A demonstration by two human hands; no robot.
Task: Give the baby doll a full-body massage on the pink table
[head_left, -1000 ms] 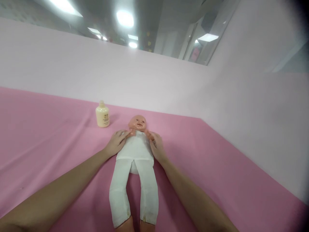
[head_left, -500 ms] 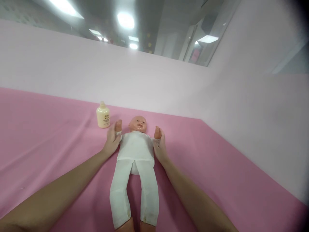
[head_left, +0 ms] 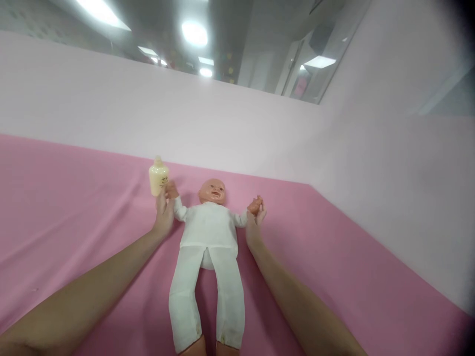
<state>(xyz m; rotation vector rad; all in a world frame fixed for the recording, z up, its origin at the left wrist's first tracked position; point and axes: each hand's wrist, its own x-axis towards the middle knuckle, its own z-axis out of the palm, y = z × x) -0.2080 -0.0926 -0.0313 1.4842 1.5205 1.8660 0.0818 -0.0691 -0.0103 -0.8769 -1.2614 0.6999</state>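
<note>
A baby doll (head_left: 210, 225) in a white top and white trousers lies face up, its head toward the wall and its arms spread outward. My left hand (head_left: 164, 212) is closed on the doll's hand at the left of the view, close in front of a cream-coloured bottle (head_left: 158, 177). On the other side my right hand (head_left: 256, 225) holds the doll's other hand, with my fingers behind it. The bottle stands upright with a narrow top, and my left fingers partly cover its lower right side. The doll's feet run out of view at the bottom.
Beneath the doll is a pink padded surface (head_left: 315, 257) with creases at the left. A white wall (head_left: 230, 123) rises behind it and along the right. Above the wall, a glass pane (head_left: 256, 54) shows ceiling lights.
Both my hands have moved outward, drawing the doll's arms away from its body. The left one is now nearer the bottle. The doll's trunk and the bottle have stayed in place.
</note>
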